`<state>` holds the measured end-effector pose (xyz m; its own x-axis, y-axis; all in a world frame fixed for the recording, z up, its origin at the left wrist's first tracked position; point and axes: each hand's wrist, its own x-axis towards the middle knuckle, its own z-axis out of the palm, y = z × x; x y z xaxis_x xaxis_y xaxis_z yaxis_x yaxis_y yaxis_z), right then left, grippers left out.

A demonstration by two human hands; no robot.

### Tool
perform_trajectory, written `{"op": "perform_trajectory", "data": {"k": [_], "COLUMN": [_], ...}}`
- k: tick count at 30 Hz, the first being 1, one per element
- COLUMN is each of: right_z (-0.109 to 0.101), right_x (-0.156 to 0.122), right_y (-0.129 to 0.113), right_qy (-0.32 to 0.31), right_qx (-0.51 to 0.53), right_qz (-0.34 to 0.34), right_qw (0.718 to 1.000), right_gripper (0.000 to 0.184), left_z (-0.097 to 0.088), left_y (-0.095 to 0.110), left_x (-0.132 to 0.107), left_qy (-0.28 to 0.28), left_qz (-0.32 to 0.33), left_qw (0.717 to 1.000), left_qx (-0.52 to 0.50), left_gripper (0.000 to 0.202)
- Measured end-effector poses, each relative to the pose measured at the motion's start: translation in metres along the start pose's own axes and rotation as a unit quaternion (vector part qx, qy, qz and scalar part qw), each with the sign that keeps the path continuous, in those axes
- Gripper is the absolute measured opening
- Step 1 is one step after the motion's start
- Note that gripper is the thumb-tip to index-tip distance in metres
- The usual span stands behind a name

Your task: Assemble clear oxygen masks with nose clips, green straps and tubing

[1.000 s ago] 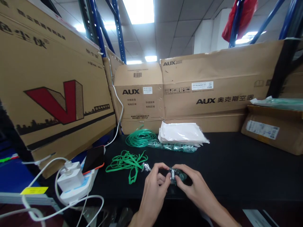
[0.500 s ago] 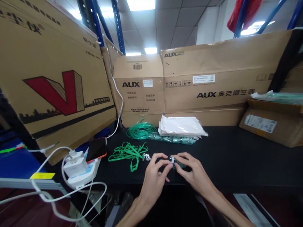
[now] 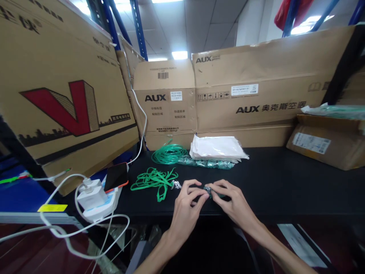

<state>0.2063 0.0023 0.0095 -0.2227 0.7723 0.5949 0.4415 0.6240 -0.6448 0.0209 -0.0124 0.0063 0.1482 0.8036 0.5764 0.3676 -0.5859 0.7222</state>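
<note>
Over the front of the black tabletop, my left hand (image 3: 188, 203) and my right hand (image 3: 235, 199) meet fingertip to fingertip. Between them is a small dark-green, see-through piece with a whitish clip-like part (image 3: 208, 189); fingers cover much of it. My right thumb and fingers are closed on this piece. The left thumb and forefinger pinch at its near left side. A few small silvery-white clips (image 3: 176, 184) lie just left of my left hand. Beside them is a loose heap of flat green elastic bands (image 3: 154, 180).
Behind lie a coil of green tubing (image 3: 169, 153), a clear plastic bag (image 3: 207, 163) and white packets (image 3: 218, 147). A phone (image 3: 116, 177), a white charger (image 3: 92, 197) and looping cables are at left. Cardboard panels (image 3: 256, 87) wall the back; an open carton (image 3: 322, 144) stands right.
The whitish part between my fingertips has turned and shows less of its face. Both hands keep their hold. The camera view has tipped slightly downward, with a small shift sideways.
</note>
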Motion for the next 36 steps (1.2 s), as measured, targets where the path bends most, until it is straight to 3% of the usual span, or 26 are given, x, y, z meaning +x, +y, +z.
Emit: {"op": "perform_trajectory", "data": {"k": [14,19,23,27,32,36], "right_z": [-0.005,-0.005,-0.001,-0.001,-0.029,-0.063], "right_x": [0.003,0.003,0.001,0.001,0.0,0.006], "right_y": [0.001,0.007,0.005,0.007,0.043,0.085], "right_qy": [0.006,0.04,0.032,0.015,0.038,0.073], "right_qx": [0.075,0.051,0.0,-0.062,-0.169,-0.256], "right_qz": [0.047,0.064,0.056,0.023,0.008,0.01], "right_qw": [0.996,0.996,0.998,0.998,0.985,0.964], "right_gripper": [0.024,0.026,0.027,0.019,0.023,0.023], "left_z": [0.005,-0.011,-0.029,-0.029,-0.007,0.001], "left_y": [-0.004,-0.006,-0.009,-0.005,-0.007,-0.013], "left_x": [-0.002,0.001,0.009,0.01,0.0,-0.005], "left_qy": [0.011,0.002,0.034,0.044,-0.028,-0.032], "left_qz": [0.076,0.081,0.06,0.063,0.13,0.155], "left_qw": [0.984,0.966,0.952,0.946,0.942,0.935], "left_qx": [0.158,0.246,0.299,0.315,0.308,0.319], "left_gripper": [0.016,0.018,0.018,0.019,0.017,0.021]}}
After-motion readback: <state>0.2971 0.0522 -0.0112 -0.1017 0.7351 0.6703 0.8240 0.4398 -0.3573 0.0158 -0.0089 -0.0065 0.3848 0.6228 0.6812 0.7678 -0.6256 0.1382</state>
